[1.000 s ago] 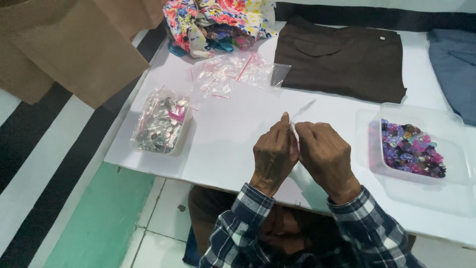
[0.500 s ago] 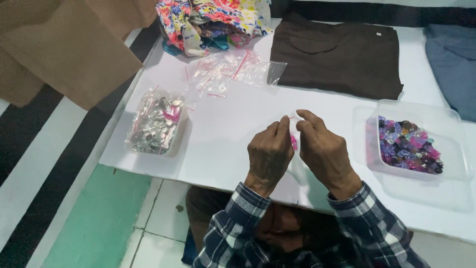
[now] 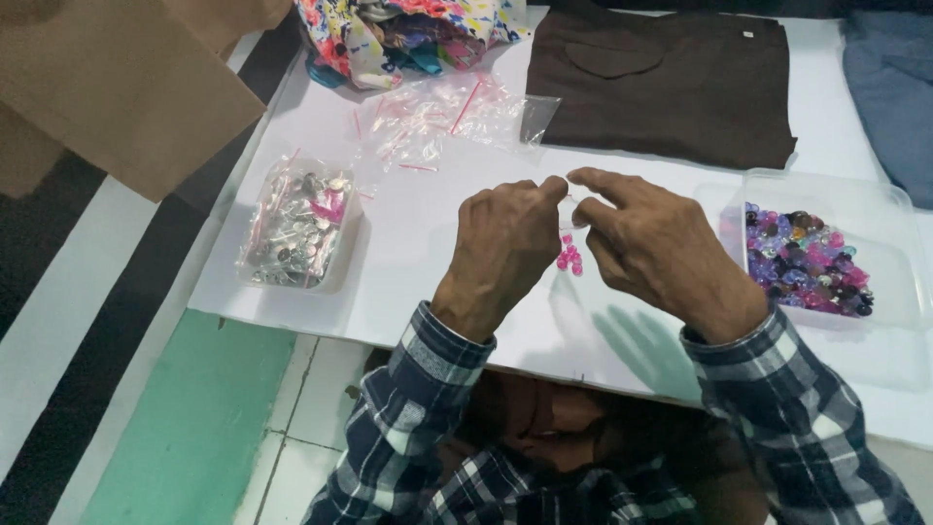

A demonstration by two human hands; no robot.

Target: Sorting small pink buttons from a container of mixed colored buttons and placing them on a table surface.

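Head view, looking down over a white table (image 3: 428, 224). Off its left edge sit brown cardboard pieces (image 3: 117, 87). Near the left edge stands a clear tub (image 3: 296, 228) filled with small silvery packets. Behind it, toward the far edge, lie empty clear zip bags (image 3: 457, 117) and a heap of bright patterned cloth (image 3: 408, 29). Close to the near edge, at the middle, the left hand (image 3: 505, 243) is raised above the table with thumb and forefinger pressed together, pinching the top of a tiny clear bag. Small pink beads (image 3: 568, 257) hang in that bag just below the fingers. The right hand (image 3: 651, 243) meets it fingertip to fingertip, its forefinger and thumb also nipped at the bag's top. A folded brown garment (image 3: 661, 87) lies at the far edge. Near the right edge sits a shallow clear tray (image 3: 875, 209) holding purple, pink and blue beads. A blue-grey cloth (image 3: 894, 87) fills the far right corner.
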